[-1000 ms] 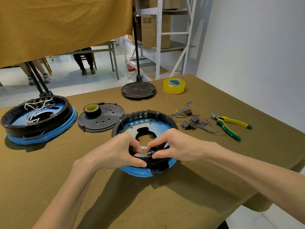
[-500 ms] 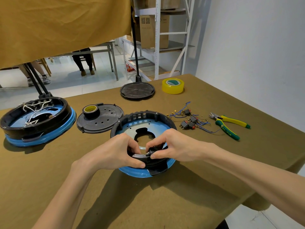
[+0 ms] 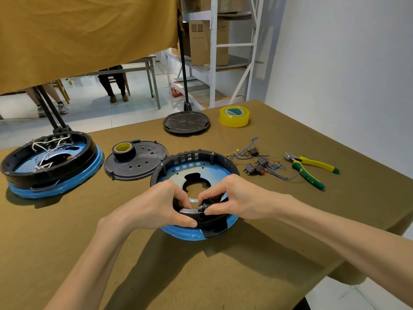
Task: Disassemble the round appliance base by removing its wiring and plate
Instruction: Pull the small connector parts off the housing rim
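Note:
A round appliance base point(image 3: 192, 162) with a black wall and blue bottom rim sits in the middle of the table, open side up. Inside it lies a pale metal plate point(image 3: 176, 177) with a cut-out centre; no wires show in it. My left hand point(image 3: 154, 206) grips the near wall, thumb outside and fingers curled over the rim. My right hand point(image 3: 234, 198) pinches a small black part on the same near wall, right beside the left fingers. What that part is stays partly hidden.
A second base point(image 3: 51, 166) with white wiring stands far left. A black cover plate point(image 3: 143, 164) carries a tape roll point(image 3: 124, 149). Another black disc point(image 3: 186, 123) and yellow tape point(image 3: 234, 116) lie at the back. Loose switches with blue wires point(image 3: 257, 163) and yellow-green pliers point(image 3: 310, 168) lie right.
Both hands stay at the near wall of the base. The fingers have shifted only slightly around the small black part.

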{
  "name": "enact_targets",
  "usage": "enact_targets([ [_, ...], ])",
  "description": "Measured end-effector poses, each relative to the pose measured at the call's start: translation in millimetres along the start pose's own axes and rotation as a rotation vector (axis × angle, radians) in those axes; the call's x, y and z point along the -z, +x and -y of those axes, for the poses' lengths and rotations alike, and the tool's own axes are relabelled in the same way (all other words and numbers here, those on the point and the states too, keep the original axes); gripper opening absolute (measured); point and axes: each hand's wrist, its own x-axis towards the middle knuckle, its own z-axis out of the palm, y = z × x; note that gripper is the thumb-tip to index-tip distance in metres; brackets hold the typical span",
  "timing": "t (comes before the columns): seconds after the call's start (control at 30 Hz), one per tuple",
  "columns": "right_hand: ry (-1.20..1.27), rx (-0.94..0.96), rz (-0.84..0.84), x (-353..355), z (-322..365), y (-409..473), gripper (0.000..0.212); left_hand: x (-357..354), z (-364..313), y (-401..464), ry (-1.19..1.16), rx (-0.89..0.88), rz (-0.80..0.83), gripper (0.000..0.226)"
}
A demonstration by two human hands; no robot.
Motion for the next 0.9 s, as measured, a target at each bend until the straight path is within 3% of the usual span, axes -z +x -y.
enact_targets([
  [0.27,0.032,0.038,-0.009,1,0,-1,0.011,0,-1,0,0.007,-0.010,-0.005,0.011],
  [0.47,0.206,0.027,-0.184,-6,-6,-8,0.017,1,-1,-2,0.017,0.000,-0.008,0.010],
  [0.67,0.236,0.041,-0.188,-6,-5,-11,0.015,1,-14,-3,0.021,0.026,-0.003,0.013],
  [0.8,0.478,0.103,-0.278,-6,1,-7,0.017,-3,-17,-4,0.040,0.034,0.000,0.023],
  [0.9,0.442,0.119,-0.340,-5,0,-5,0.016,-8,-18,-1,0.094,0.064,-0.048,0.040],
])
